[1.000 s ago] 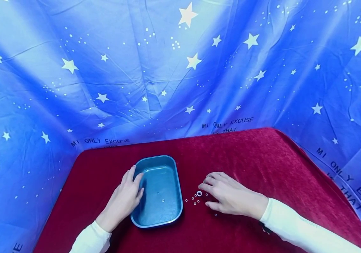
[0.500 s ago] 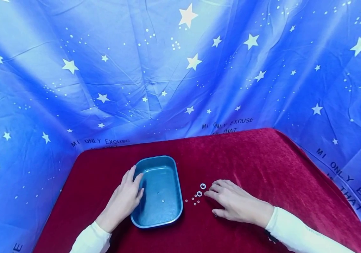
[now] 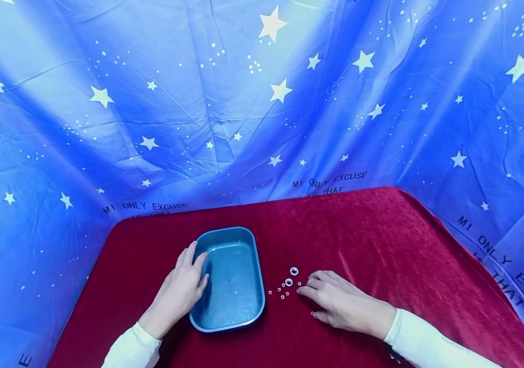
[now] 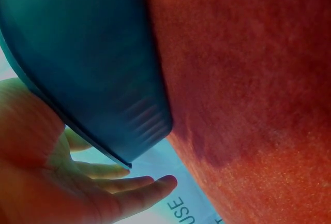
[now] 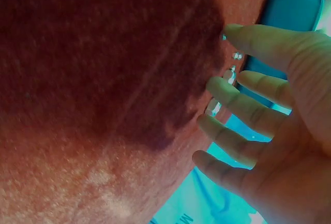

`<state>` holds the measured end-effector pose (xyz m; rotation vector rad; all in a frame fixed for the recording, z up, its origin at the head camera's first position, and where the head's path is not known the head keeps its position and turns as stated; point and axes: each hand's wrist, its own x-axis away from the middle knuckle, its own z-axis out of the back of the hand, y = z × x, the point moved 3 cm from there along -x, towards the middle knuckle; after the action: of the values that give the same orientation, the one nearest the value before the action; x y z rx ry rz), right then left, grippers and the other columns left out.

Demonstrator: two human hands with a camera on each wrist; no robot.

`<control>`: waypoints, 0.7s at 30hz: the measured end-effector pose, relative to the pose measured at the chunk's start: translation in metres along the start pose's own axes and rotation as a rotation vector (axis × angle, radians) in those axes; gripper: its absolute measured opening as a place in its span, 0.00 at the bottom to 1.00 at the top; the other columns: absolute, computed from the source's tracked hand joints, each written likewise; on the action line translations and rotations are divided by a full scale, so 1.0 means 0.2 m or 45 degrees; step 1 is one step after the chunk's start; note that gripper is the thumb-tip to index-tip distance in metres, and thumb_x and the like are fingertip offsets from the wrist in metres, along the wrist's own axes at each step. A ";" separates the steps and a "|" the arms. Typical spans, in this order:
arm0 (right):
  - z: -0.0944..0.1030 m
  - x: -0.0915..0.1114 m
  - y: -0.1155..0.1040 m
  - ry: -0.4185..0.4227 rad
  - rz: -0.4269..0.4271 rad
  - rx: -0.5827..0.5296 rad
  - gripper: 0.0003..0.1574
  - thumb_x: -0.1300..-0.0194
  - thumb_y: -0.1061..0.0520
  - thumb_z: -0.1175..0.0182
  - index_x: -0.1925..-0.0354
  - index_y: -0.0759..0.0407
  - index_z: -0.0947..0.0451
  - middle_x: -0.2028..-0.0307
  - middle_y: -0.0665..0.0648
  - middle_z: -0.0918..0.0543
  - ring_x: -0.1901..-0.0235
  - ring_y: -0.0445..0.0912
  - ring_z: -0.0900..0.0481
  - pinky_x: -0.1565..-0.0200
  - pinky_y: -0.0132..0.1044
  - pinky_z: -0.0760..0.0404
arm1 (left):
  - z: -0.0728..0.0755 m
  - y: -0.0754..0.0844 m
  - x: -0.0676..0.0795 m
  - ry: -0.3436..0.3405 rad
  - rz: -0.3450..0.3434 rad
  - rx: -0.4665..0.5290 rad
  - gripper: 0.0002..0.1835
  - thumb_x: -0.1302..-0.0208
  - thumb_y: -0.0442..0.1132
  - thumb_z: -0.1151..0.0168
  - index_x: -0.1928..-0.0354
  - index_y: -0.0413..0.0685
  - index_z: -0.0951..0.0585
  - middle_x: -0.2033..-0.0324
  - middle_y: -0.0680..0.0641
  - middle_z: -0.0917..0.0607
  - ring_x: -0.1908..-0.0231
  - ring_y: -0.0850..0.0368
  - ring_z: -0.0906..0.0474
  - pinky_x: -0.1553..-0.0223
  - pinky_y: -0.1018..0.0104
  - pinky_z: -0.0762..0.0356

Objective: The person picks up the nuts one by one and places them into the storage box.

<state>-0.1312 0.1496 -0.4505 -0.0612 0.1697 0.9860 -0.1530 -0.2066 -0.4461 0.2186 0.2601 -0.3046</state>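
A blue rectangular tray [image 3: 260, 266] stands left of centre, with one small nut [image 3: 236, 293] on its floor. My left hand [image 3: 180, 286] rests on the tray's left rim, fingers fairly straight; in the left wrist view the palm [image 4: 62, 182] lies along the outer edge. To the right of the tray are a large hex nut [image 3: 294, 271], a second large nut [image 3: 289, 282] and several small nuts [image 3: 282, 297]. My right hand [image 3: 342, 301] hovers low beside them, fingers spread and loosely bent, holding nothing. Its thumb tip is right at a small nut [image 3: 312, 313].
A dark red velvet cloth [image 3: 335, 230] covers the table. Behind and at both sides hangs a blue curtain [image 3: 225, 102] with white stars and printed lettering. White sleeves [image 3: 427, 332] cover both forearms.
My right hand has drawn back to the right and slightly toward me, uncovering the farther large nut. The left hand and the tray stay where they were.
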 end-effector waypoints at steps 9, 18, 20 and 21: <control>-0.01 0.00 -0.02 0.014 0.012 -0.004 0.26 0.46 0.52 0.25 0.48 0.51 0.17 0.59 0.47 0.19 0.54 0.45 0.25 0.47 0.44 0.22 | 0.00 0.00 0.00 -0.002 0.001 -0.002 0.31 0.37 0.39 0.29 0.34 0.37 0.25 0.28 0.31 0.37 0.32 0.33 0.34 0.54 0.44 0.16; -0.03 0.00 -0.04 0.108 0.082 -0.041 0.23 0.49 0.60 0.28 0.52 0.49 0.17 0.65 0.42 0.19 0.59 0.41 0.26 0.52 0.40 0.22 | -0.01 0.00 0.00 -0.006 0.001 -0.005 0.31 0.37 0.39 0.29 0.34 0.37 0.25 0.29 0.31 0.36 0.33 0.33 0.34 0.54 0.44 0.16; -0.03 0.00 -0.05 0.119 0.098 -0.052 0.22 0.49 0.61 0.29 0.53 0.49 0.17 0.65 0.41 0.19 0.59 0.41 0.26 0.52 0.40 0.21 | -0.01 0.00 0.00 -0.005 0.000 -0.005 0.30 0.37 0.39 0.29 0.34 0.37 0.25 0.29 0.31 0.36 0.33 0.33 0.34 0.54 0.44 0.16; -0.03 0.00 -0.05 0.122 0.105 -0.057 0.22 0.49 0.62 0.30 0.53 0.49 0.17 0.65 0.41 0.19 0.59 0.41 0.26 0.52 0.40 0.21 | -0.01 0.00 0.00 -0.004 -0.001 -0.005 0.30 0.38 0.39 0.29 0.34 0.37 0.25 0.29 0.31 0.36 0.33 0.33 0.34 0.54 0.45 0.16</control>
<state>-0.1233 0.1438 -0.4573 -0.1437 0.2394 1.0696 -0.1536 -0.2065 -0.4471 0.2144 0.2575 -0.3052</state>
